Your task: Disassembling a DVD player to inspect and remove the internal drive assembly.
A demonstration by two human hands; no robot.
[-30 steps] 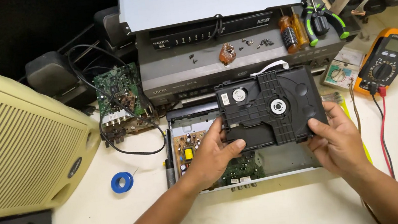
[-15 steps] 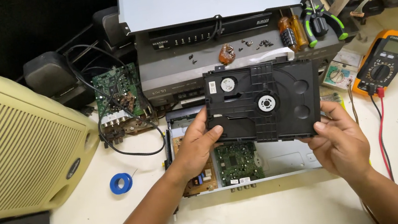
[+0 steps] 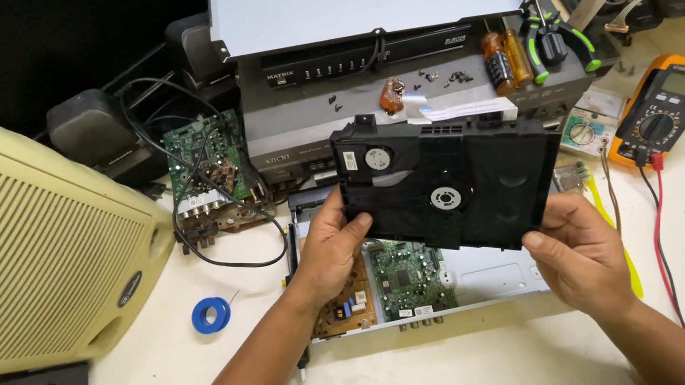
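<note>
1. Head view: both hands hold a black disc drive unit point(image 3: 450, 184) up above an opened player chassis point(image 3: 423, 283) on the white table point(image 3: 486, 366).
2. Left hand point(image 3: 334, 250) is clamped on the unit's lower left edge, thumb on the front face.
3. Right hand point(image 3: 581, 255) grips the lower right corner, well apart from the left.
4. Green circuit board point(image 3: 408, 276) lies in the chassis under the lifted unit.
5. Orange multimeter point(image 3: 668, 109) sits to the right; a blue tape roll point(image 3: 210, 314) lies to the left, near a cream speaker point(image 3: 28, 257).
</note>
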